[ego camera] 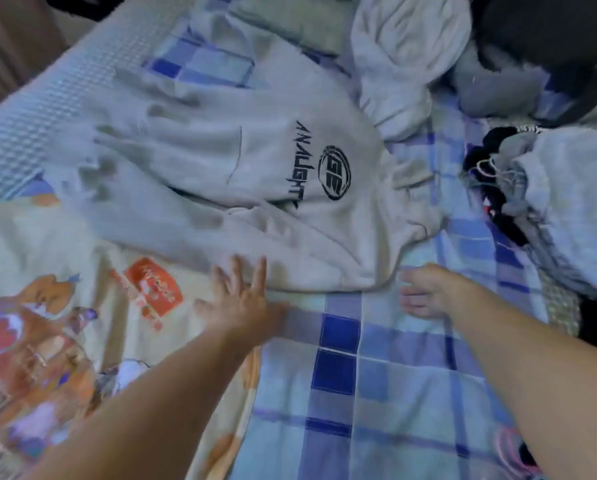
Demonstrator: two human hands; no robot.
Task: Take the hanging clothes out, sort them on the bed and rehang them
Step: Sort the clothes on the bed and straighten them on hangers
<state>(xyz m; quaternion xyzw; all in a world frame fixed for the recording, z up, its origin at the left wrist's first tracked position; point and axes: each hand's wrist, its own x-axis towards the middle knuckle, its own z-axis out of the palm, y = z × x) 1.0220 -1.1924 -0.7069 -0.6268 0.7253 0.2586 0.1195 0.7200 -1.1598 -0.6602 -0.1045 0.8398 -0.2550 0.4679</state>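
Note:
A light grey sweatshirt with a black round logo and lettering lies spread across the blue checked bed sheet. My left hand lies flat with spread, straight fingers at the sweatshirt's near edge, the fingertips touching the cloth. My right hand rests just to the right of the garment's near corner, fingers relaxed and pointing left, holding nothing. The frame is blurred by motion.
A cream cartoon-print blanket covers the bed's left side. More clothes are piled at the right: a white garment, a dark one, a grey one over black items. The bed's left edge runs diagonally.

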